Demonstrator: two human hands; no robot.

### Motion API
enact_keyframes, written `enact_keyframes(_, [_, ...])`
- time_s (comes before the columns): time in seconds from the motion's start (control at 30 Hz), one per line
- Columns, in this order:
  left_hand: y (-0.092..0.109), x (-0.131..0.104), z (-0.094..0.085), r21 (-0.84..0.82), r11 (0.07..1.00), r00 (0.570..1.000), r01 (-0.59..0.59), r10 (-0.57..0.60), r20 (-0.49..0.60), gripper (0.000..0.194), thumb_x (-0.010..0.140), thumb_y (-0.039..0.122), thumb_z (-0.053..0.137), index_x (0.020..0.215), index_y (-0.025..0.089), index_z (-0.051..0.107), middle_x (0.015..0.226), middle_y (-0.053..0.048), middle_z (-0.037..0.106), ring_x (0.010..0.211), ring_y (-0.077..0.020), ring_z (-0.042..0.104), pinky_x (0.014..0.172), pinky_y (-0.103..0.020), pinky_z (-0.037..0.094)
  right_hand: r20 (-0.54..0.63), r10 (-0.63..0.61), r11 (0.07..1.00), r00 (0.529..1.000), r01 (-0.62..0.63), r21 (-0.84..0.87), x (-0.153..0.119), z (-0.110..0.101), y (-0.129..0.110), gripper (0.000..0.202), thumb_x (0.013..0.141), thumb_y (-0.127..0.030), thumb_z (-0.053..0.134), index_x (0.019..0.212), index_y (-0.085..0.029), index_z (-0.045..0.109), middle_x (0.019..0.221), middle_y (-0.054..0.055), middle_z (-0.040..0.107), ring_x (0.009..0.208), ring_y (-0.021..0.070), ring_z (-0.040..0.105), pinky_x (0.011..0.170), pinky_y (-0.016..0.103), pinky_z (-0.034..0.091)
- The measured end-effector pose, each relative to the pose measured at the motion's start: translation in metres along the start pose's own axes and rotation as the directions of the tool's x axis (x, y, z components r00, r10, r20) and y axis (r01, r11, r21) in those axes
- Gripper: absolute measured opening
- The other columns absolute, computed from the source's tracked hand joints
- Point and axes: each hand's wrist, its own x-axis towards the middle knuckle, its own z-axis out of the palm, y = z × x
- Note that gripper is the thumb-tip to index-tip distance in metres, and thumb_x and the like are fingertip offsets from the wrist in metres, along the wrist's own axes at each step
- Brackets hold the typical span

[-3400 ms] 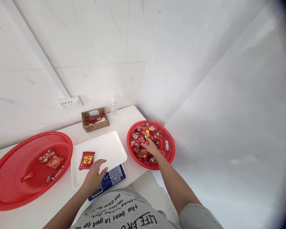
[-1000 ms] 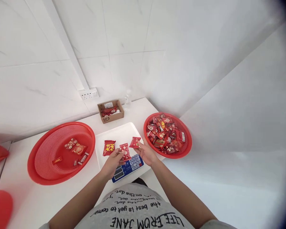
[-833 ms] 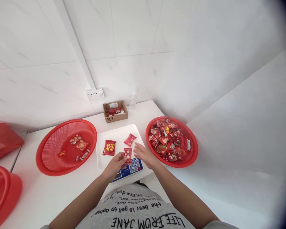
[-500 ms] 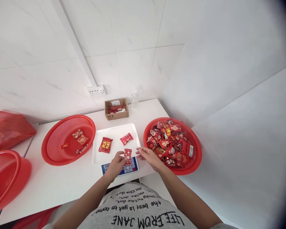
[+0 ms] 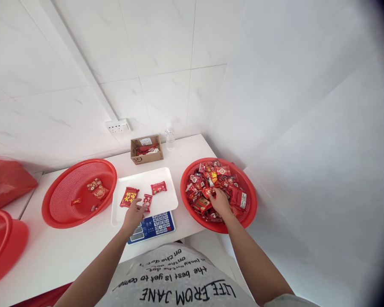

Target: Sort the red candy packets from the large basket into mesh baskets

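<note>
My left hand [image 5: 135, 215] is over the near part of the white tray [image 5: 171, 197], its fingers by a small red packet with pale dots [image 5: 147, 202]; whether it still grips that packet is unclear. A larger red packet with yellow characters [image 5: 129, 196] and another small red packet [image 5: 159, 186] lie on the tray. The blue scale keypad [image 5: 161, 224] shows at the tray's near edge. My right hand [image 5: 219, 202] reaches into the right red basket [image 5: 253, 202], fingers closed on a red packet [image 5: 208, 192] among many others.
Another red basket [image 5: 48, 209] with several packets stands left of the tray. Behind are a cardboard box [image 5: 147, 158] and a clear bottle [image 5: 170, 138]. At far left are a red bag [image 5: 8, 181] and a red container [image 5: 14, 238]. Walls close off the back and right.
My left hand has brought the dotted packet from above the keypad onto the tray. My right hand has moved right into the full basket and closed on a packet. The view has shifted right.
</note>
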Motion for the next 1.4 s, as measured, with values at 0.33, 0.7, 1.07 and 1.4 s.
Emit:
enact_keyframes(0.33, [0.004, 0.016, -0.008, -0.008, 0.999, 0.998, 0.033, -0.033, -0.046, 0.043, 0.075, 0.033, 0.059, 0.113, 0.019, 0.045, 0.072, 0.001, 0.057, 0.052, -0.0117, 0.055, 0.053, -0.027, 0.051, -0.028, -0.041, 0.994, 0.999, 0.038, -0.099, -0.003, 0.008, -0.016, 0.029, 0.080, -0.031, 0.051, 0.106, -0.022, 0.061, 0.120, 0.012, 0.054, 0.113, 0.0281, 0.044, 0.090, 0.040, 0.035])
enact_keyframes(0.7, [0.004, 0.007, -0.022, -0.060, 0.998, 0.994, 0.036, -0.030, 0.103, 0.047, 0.077, 0.037, 0.058, 0.117, 0.018, 0.042, 0.084, -0.002, 0.055, 0.053, -0.0098, 0.054, 0.055, -0.028, 0.051, -0.012, 0.256, 0.966, 0.967, -0.256, -0.014, 0.018, 0.028, -0.059, 0.023, 0.079, -0.034, 0.053, 0.090, -0.018, 0.064, 0.084, 0.013, 0.066, 0.084, 0.0252, 0.060, 0.074, 0.036, 0.039])
enact_keyframes(1.07, [-0.012, 0.012, -0.051, -0.061, 0.998, 0.929, -0.036, 0.056, 0.366, 0.044, 0.077, 0.036, 0.059, 0.115, 0.018, 0.047, 0.110, -0.009, 0.054, 0.067, -0.0112, 0.059, 0.065, -0.027, 0.050, -0.337, 0.240, 0.961, 0.910, -0.174, 0.215, -0.040, 0.017, -0.092, 0.025, 0.078, -0.034, 0.042, 0.083, -0.016, 0.058, 0.090, 0.011, 0.064, 0.085, 0.0219, 0.055, 0.078, 0.034, 0.040])
enact_keyframes(1.4, [-0.037, 0.028, -0.063, 0.261, 0.823, 0.859, -0.505, 0.447, 0.250, 0.029, 0.083, 0.029, 0.046, 0.108, 0.020, 0.055, 0.104, -0.007, 0.060, 0.083, -0.0186, 0.059, 0.080, -0.035, 0.048, 0.157, -0.073, 0.912, 0.985, 0.002, 0.411, -0.082, 0.081, -0.183, 0.010, 0.072, -0.027, 0.049, 0.067, -0.019, 0.054, 0.068, 0.000, 0.062, 0.068, 0.0160, 0.057, 0.067, 0.028, 0.043])
